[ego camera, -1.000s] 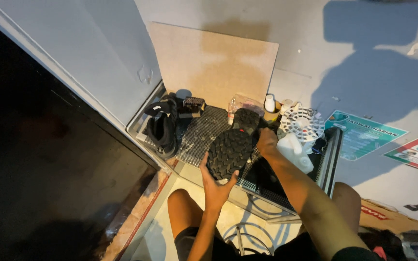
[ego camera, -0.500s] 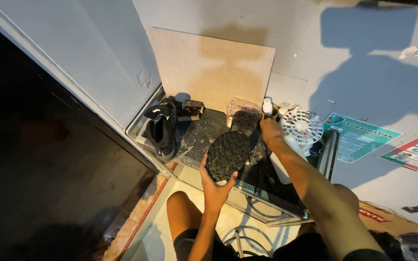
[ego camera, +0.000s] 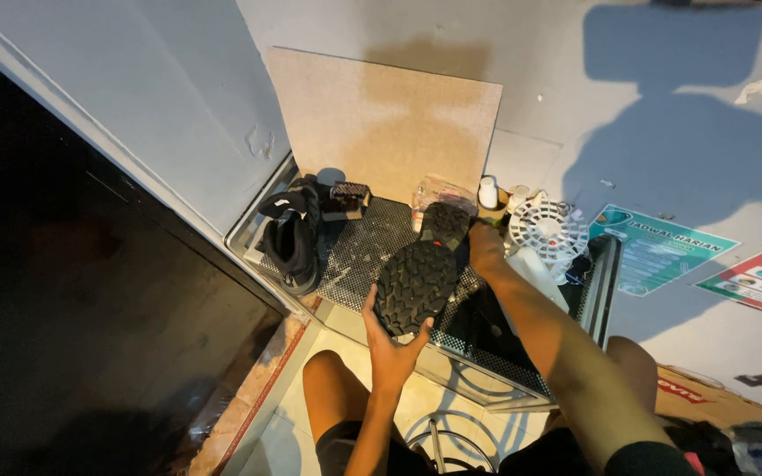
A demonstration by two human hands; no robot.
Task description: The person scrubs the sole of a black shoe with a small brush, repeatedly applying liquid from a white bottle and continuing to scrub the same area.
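Note:
My left hand (ego camera: 390,339) grips the heel end of a black shoe (ego camera: 416,278) that is turned sole up, its knobbly tread facing me. It hovers over a perforated metal tray (ego camera: 359,256). My right hand (ego camera: 485,249) rests against the toe end of that shoe with its fingers curled; I cannot see whether they hold anything. The second black shoe (ego camera: 293,236) lies on the left side of the tray. A small brush (ego camera: 347,197) sits behind it.
A beige board (ego camera: 381,123) leans on the wall behind the tray. A white bottle (ego camera: 488,191) and a round white slotted disc (ego camera: 550,231) stand at the right. Printed sheets (ego camera: 659,249) lie further right. My bare knees and a wire stool (ego camera: 438,436) are below.
My right hand reached up toward the white bottle, then drew back a little to the shoe's toe. The shoe and my left hand stayed almost still.

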